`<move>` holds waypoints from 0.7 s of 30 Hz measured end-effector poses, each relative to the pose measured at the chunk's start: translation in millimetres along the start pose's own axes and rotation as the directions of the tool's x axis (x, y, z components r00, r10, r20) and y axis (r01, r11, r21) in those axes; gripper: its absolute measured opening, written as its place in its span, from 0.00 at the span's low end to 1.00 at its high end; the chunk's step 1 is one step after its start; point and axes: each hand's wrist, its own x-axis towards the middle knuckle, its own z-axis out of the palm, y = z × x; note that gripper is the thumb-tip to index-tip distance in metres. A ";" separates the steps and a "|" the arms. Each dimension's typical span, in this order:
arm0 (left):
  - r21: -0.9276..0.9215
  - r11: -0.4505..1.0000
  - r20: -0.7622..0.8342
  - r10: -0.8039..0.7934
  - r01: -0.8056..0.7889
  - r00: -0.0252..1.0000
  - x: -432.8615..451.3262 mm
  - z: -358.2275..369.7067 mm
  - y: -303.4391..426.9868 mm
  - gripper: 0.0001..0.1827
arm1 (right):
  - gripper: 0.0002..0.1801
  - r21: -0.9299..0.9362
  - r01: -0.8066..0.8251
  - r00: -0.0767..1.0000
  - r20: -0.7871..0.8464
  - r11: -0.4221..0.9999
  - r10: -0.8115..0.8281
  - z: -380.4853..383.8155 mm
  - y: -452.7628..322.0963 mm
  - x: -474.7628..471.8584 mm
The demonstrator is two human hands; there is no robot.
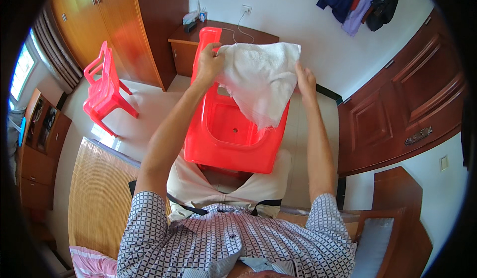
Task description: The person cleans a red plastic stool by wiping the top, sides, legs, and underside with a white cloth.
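A white terry cloth with a frayed lower edge hangs spread between my hands. My left hand pinches its upper left corner, close to the upright part of a red plastic stool-like seat. At the cloth's right edge, my right hand grips the fabric, its fingertips partly hidden. The red plastic piece stands before my knees, with a recessed opening that has a small hole in its floor. Part of that recess and the far side are covered by the cloth.
A red plastic armchair stands on the tiled floor at left, near a wooden wardrobe. Beyond the cloth is a low brown cabinet with a cable and tissues. A bamboo mat covers the bed beside me; a wooden door is at right.
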 end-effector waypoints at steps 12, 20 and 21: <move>-0.005 1.000 0.264 0.018 -0.018 0.964 -58.7 -14.7 12.7 0.52 | 0.29 -0.514 0.616 0.786 0.349 0.597 -0.510 -5.3 -78.4 -236.3; 0.322 0.947 0.501 -0.169 -0.002 0.849 -95.0 -18.9 14.5 0.22 | 0.15 -0.513 0.849 0.488 0.665 0.128 -0.565 -25.1 -76.7 -197.2; 0.333 0.942 0.478 -0.119 -0.054 0.870 -94.8 -14.7 12.1 0.23 | 0.12 -0.497 0.863 0.448 0.666 0.094 -0.597 -27.5 -68.6 -188.1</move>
